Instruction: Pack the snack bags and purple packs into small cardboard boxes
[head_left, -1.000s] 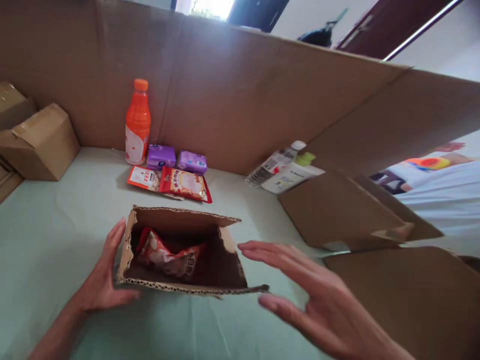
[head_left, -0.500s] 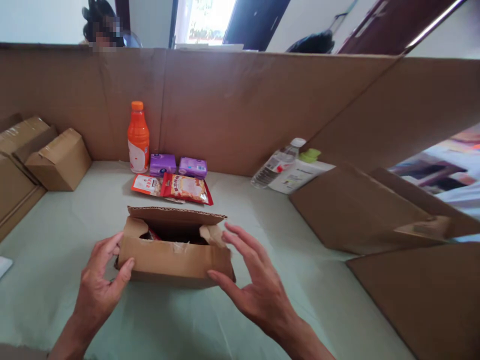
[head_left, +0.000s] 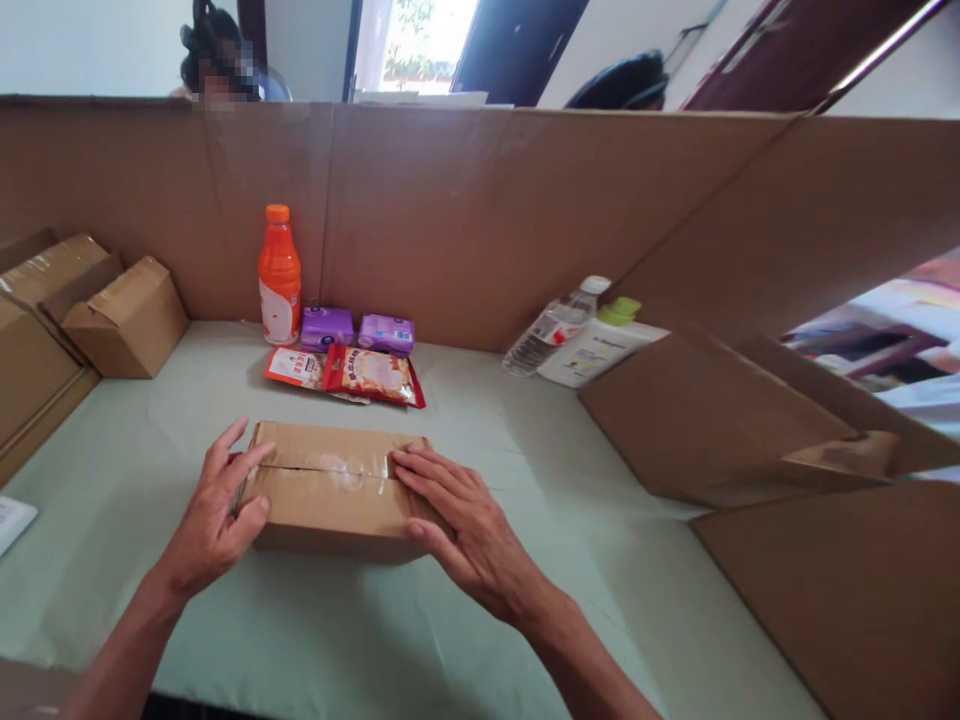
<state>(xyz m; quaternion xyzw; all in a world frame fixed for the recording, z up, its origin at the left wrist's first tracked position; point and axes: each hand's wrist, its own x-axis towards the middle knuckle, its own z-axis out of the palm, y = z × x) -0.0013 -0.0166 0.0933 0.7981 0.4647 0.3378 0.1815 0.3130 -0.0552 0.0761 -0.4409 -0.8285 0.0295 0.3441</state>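
The person's left hand [head_left: 214, 515] is at the left end of a small cardboard box [head_left: 330, 505], its fingers spread wide, with the thumb against the near part of the top and a fingertip by the seam. The right hand [head_left: 469, 520] lies nearly flat over the box's right end — fingers extended side by side, thumb apart on the near part. Neither hand is closed around anything; both are open.

The box sits just below the centre of the frame, a little left, its top flaps lying down and meeting along a lengthwise seam (bits of shiny tape show there). Under it spreads a pale green cloth [head_left: 480, 650].

Just beyond the box, a red snack packet [head_left: 375, 376] overlaps a white-and-orange packet [head_left: 295, 367]. Behind them are two purple packs, a left one [head_left: 327, 328] and a right one [head_left: 387, 334], and an upright orange bottle [head_left: 279, 280] just beside the left one.

Right of centre, a clear bottle [head_left: 544, 335] leans beside a tilted white bottle [head_left: 592, 352] with a green cap. Brown cartons [head_left: 131, 320] stand at the left — and larger cardboard pieces [head_left: 832, 590] fill the lower right. A cardboard wall [head_left: 450, 220] crosses the frame behind everything.
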